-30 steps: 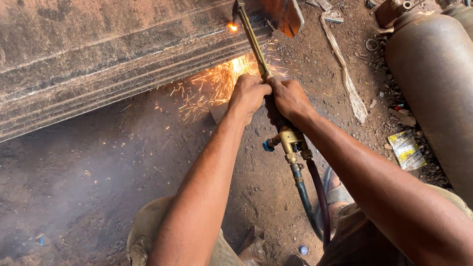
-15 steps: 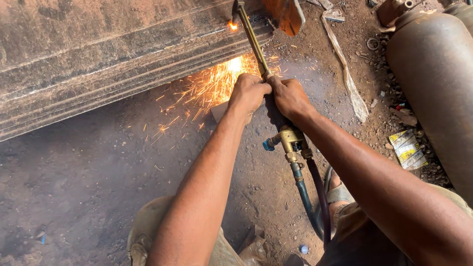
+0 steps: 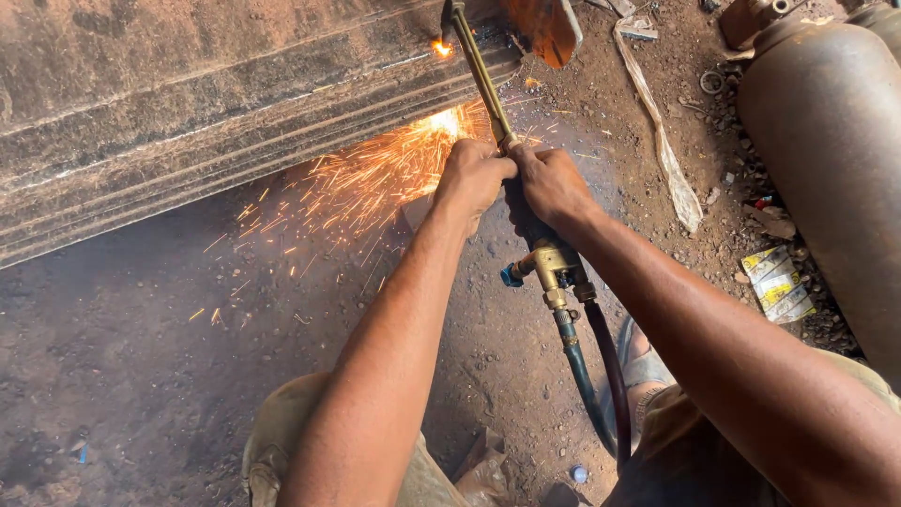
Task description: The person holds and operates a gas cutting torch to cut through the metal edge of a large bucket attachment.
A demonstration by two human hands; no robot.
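While sparks (image 3: 375, 183) spray toward 8 o'clock over the dirt floor (image 3: 141, 376), a brass cutting torch (image 3: 488, 84) runs with its long axis from 5 o'clock to 11 o'clock, its flaming tip (image 3: 439, 45) touching the edge of a rusted steel beam (image 3: 188, 122). Left hand (image 3: 472, 176) and right hand (image 3: 552, 185) sit side by side, both closed around the torch shaft; the tip lies at 11 o'clock from them, slightly nearer the left hand. Below the right hand, the valve body (image 3: 554, 268) feeds twin hoses (image 3: 596, 376). At 3 o'clock, well apart, lies a gas cylinder (image 3: 826, 150).
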